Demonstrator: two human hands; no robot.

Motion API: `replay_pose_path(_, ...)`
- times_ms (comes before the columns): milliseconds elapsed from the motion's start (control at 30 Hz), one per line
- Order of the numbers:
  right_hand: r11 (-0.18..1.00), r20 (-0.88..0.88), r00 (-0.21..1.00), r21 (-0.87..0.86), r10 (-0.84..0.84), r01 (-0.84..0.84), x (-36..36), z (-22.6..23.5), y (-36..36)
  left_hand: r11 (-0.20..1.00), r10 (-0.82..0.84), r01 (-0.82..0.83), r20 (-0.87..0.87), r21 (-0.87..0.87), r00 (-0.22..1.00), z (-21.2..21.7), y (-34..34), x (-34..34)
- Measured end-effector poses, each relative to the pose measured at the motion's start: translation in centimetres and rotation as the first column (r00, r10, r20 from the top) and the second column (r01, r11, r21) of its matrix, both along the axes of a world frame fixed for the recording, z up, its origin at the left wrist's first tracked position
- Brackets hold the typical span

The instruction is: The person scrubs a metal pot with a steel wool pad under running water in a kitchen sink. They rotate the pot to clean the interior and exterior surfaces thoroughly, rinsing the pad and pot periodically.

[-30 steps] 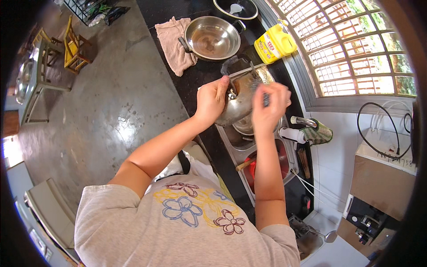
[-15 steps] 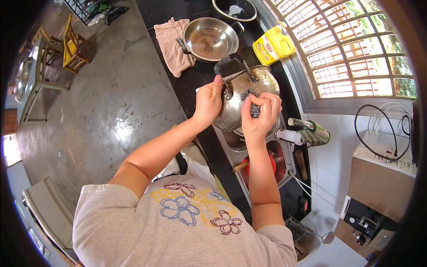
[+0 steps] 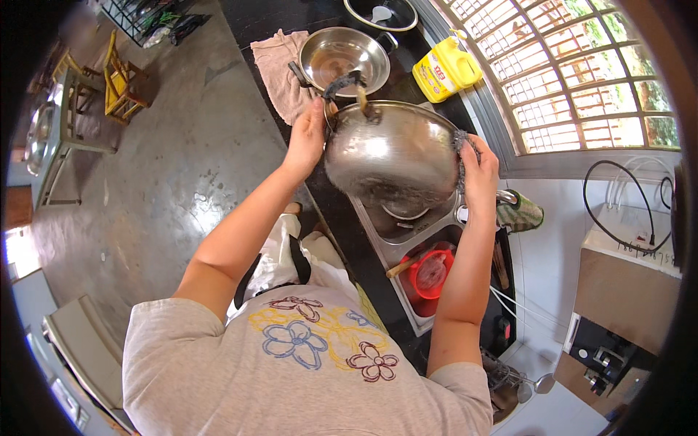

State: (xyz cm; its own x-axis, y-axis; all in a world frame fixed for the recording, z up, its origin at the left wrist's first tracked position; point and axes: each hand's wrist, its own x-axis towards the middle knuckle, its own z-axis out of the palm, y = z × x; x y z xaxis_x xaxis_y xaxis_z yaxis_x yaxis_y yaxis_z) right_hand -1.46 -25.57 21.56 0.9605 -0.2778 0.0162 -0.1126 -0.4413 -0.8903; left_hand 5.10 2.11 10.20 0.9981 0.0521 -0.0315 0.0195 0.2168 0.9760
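Over the sink [image 3: 407, 240] by the barred window, my left hand [image 3: 307, 138] grips the steel wok [image 3: 392, 156] at nine o'clock — my right hand [image 3: 480, 174] clutches a scouring pad [image 3: 461, 145] at three.

Wok [image 3: 392, 156] tipped bottom-up (raised); right hand [image 3: 480, 174] shifted rimward

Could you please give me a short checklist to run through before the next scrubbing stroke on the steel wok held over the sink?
1. Left hand grips the steel wok by its handle: ok.
2. Right hand presses the steel scourer on the wok's rim: ok.
3. Wok is above the sink: ok.
4. Yellow detergent jug stands clear on the counter: ok.
5. Soap on the scourer: cannot tell.
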Motion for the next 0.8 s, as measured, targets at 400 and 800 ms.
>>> replay_pose_path(400, 0.853, 0.181, 0.911, -0.454, 0.371, -0.257, 0.4, 4.0, 5.3, 0.748, -0.583, 0.320, 0.345, 0.582, 0.735, 8.6, -2.9, 0.1)
replay_pose_path(800, 0.748, 0.461, 0.852, -0.651, 0.250, 0.132, -2.5, -2.4, 9.2, 0.946, -0.186, 0.124, 0.188, 0.301, 0.964, 3.7, -4.3, -3.4)
